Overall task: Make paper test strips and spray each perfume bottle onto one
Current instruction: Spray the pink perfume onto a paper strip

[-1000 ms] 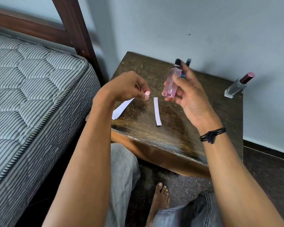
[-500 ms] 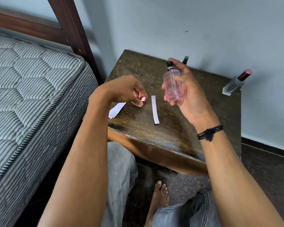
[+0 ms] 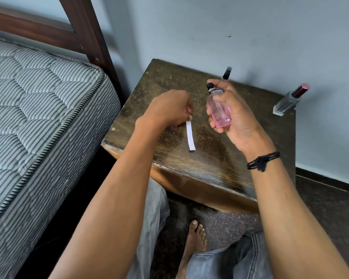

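**Pink perfume bottle [image 3: 220, 111] held up, paper strip [image 3: 190, 135] on the table [image 3: 210, 168]**

Pink and see-through, the small flat-sided bottle stands upright in the person's right hand [image 3: 238, 119], lifted just above the dark, scuffed wooden table. The fingers wrap round its back and the thumb crosses its lower front, while the index finger curves up beside the uncapped black spray head. A line of dark lettering runs along one edge of the glass (too small and too slanted for me to read).

Just to the left, the left hand [image 3: 169, 109] hangs knuckles-up over the table with its fingers curled under. A fingertip sits right at the far end of the white paper strip. I cannot tell whether it pinches the paper or only touches it, nor whether anything lies inside the palm. The strip lies flat near the middle of the table, running toward the person, blank on the side I can see.

Behind the right hand a slim bottle [image 3: 227, 73] with a black sprayer pokes up near the grey wall. A clear bottle [image 3: 286, 103] with a dark red cap stands at the table's far right corner, showing no readable label. A black cord bracelet [image 3: 263, 160] circles the right wrist. A striped quilted mattress [image 3: 38, 107] sits close beside the table on the left.
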